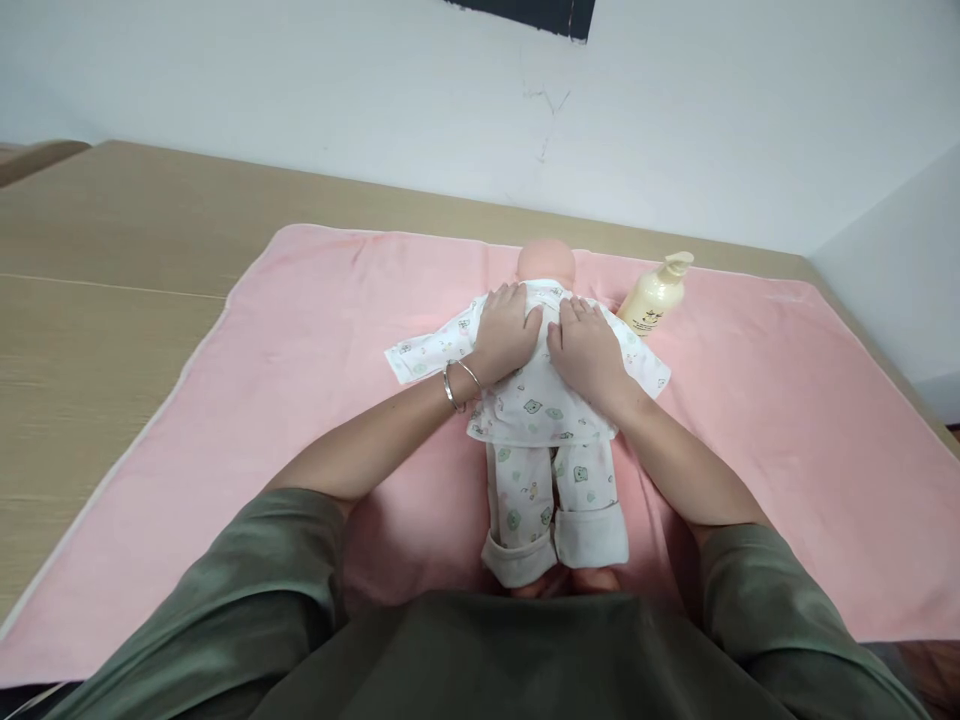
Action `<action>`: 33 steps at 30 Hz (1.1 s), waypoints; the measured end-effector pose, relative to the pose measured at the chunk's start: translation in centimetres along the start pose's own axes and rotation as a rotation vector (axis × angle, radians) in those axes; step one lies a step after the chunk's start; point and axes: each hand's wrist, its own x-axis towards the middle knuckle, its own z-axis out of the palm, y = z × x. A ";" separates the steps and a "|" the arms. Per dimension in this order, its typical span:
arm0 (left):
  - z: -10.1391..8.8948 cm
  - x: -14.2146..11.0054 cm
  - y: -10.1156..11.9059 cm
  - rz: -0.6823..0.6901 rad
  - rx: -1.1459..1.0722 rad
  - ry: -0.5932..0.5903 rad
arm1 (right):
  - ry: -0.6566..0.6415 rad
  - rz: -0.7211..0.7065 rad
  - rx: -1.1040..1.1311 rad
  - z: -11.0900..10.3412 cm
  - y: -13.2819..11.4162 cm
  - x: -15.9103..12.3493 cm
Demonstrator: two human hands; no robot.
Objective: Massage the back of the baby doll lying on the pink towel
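Observation:
A baby doll (546, 262) lies on a pink blanket, its head toward the wall and its feet toward me. It wears a white printed shirt (551, 410) and matching trousers (523, 490) with turned-up cuffs. No face shows on the bald head, so it seems to lie front down. Flat on the upper left of the shirt rests my left hand (508, 328), with a silver bangle at the wrist. My right hand (587, 345) lies flat on the upper right of the shirt. Both hands have their fingers stretched out and hold nothing.
Just right of the doll's shoulder, a cream pump bottle (652, 298) stands on the pink blanket (315, 330). Under the blanket is a wooden table (97, 260) that meets a white wall (300, 90) at the back. A dark patch (540, 12) shows high on the wall.

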 end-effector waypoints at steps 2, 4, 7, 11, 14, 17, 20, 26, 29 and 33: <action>-0.1 -0.7 0.8 0.088 0.075 0.009 | -0.024 -0.023 0.033 -0.2 0.4 0.3; -0.3 -1.4 1.5 0.158 0.127 0.007 | -0.053 -0.021 0.086 -0.2 1.2 1.0; -0.6 -1.0 1.5 0.174 0.139 -0.021 | -0.060 0.024 0.083 0.0 1.6 1.4; -1.1 0.5 0.5 0.036 0.124 -0.075 | -0.019 -0.006 -0.012 -0.2 0.6 0.5; -1.2 0.1 1.0 0.019 0.210 -0.058 | -0.025 -0.016 0.001 -0.4 0.5 0.4; -1.2 -1.3 2.1 0.090 0.269 -0.038 | -0.100 0.008 0.111 -0.4 1.6 1.3; -1.2 -1.5 2.3 0.126 0.244 -0.047 | -0.107 0.002 0.135 0.0 2.2 1.8; -1.2 0.4 0.7 0.088 0.154 -0.071 | 0.014 -0.033 -0.010 0.2 0.5 0.1; -0.9 0.4 0.6 0.063 0.138 -0.019 | 0.030 -0.053 -0.011 0.3 0.5 0.0; -0.5 0.0 0.6 0.039 0.054 0.005 | -0.020 -0.047 0.081 0.6 1.5 0.9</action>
